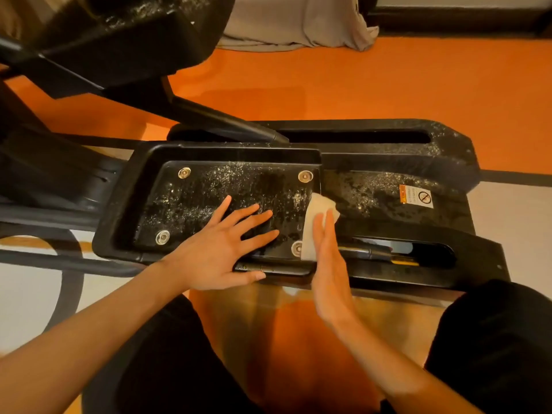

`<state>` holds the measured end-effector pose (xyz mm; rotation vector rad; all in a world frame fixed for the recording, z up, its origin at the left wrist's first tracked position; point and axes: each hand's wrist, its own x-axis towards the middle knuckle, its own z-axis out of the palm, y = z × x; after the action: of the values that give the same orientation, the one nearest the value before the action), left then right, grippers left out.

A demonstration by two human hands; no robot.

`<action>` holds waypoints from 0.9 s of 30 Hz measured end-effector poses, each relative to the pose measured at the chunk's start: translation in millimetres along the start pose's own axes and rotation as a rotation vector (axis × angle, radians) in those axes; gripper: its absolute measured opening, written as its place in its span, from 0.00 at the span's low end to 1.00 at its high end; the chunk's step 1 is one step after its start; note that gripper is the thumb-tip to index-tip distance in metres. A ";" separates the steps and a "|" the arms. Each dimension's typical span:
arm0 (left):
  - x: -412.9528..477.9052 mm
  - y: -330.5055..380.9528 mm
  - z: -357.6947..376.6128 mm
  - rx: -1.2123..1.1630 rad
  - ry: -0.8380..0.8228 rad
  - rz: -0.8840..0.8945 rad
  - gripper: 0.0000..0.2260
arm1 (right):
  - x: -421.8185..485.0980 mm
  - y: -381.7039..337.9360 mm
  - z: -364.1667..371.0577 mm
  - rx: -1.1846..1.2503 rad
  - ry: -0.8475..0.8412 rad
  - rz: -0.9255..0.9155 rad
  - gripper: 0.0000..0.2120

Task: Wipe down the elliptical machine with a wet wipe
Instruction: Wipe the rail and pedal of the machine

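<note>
The elliptical's black foot pedal (191, 186) lies across the middle of the view, speckled with white dust around its metal bolts. My left hand (221, 249) rests flat on the pedal's near half with fingers spread. My right hand (327, 264) stands on edge at the pedal's right rim, fingers straight, pressing a white wet wipe (313, 219) against that rim. Beyond the wipe, the dusty black rail cover (373, 192) carries a warning sticker (416, 196).
Another dusty black part of the machine (125, 34) rises at the upper left, with its arm (215, 118) slanting down toward the rail. A grey cloth (298, 22) lies on the orange floor at the back. My dark-clad knees (493, 339) frame the bottom.
</note>
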<state>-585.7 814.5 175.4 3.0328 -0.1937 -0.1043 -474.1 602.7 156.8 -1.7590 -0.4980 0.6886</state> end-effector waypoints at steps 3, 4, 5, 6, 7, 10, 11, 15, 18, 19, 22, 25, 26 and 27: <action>-0.6 1.6 0.4 0.005 0.007 0.003 0.33 | 56.9 -12.2 -13.7 0.094 0.028 0.095 0.33; -0.7 2.1 0.0 0.008 0.008 0.002 0.33 | 71.4 -22.4 -16.6 0.106 0.029 0.093 0.34; -0.5 2.4 -0.6 0.010 0.010 0.002 0.33 | 80.5 -27.9 -18.9 0.094 0.015 0.082 0.34; 0.0 2.4 -1.3 0.007 0.014 0.003 0.33 | 86.6 -28.0 -20.0 0.073 0.021 0.066 0.33; 0.0 2.4 -1.8 0.003 0.016 0.000 0.33 | 84.8 -30.1 -19.6 0.062 0.026 0.078 0.34; -1.0 1.6 -0.9 0.001 0.016 -0.008 0.33 | 45.1 -18.5 -14.1 0.000 0.022 0.062 0.32; -1.4 1.5 -0.2 0.001 0.021 -0.006 0.33 | 21.0 -12.8 -11.2 -0.068 0.002 0.015 0.28; -1.3 1.8 1.7 -0.016 0.040 -0.012 0.34 | -45.7 12.4 -2.4 -0.081 -0.045 -0.050 0.29; -1.5 1.8 1.9 -0.009 0.038 -0.018 0.34 | -29.5 4.2 -2.8 -0.155 -0.009 -0.049 0.32; -1.7 1.9 1.6 -0.005 0.036 -0.020 0.35 | -15.5 -0.6 -5.4 -0.170 0.017 -0.064 0.31; -1.6 2.7 1.1 0.009 0.041 -0.022 0.34 | 28.2 -10.1 -10.6 -0.001 0.027 0.045 0.33; -1.2 2.7 0.8 0.024 0.045 -0.026 0.35 | 37.6 -10.2 -11.8 0.115 0.060 0.155 0.40; -1.2 2.5 0.5 0.029 0.041 -0.033 0.36 | 27.9 -9.7 -8.9 0.140 0.075 0.150 0.38; -1.1 2.3 0.3 0.033 0.040 -0.040 0.37 | 11.2 -0.2 -7.0 0.119 0.092 0.134 0.34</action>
<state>-587.2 812.4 175.4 3.0691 -0.1321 -0.0438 -461.1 605.0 156.2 -1.7134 -0.2731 0.7127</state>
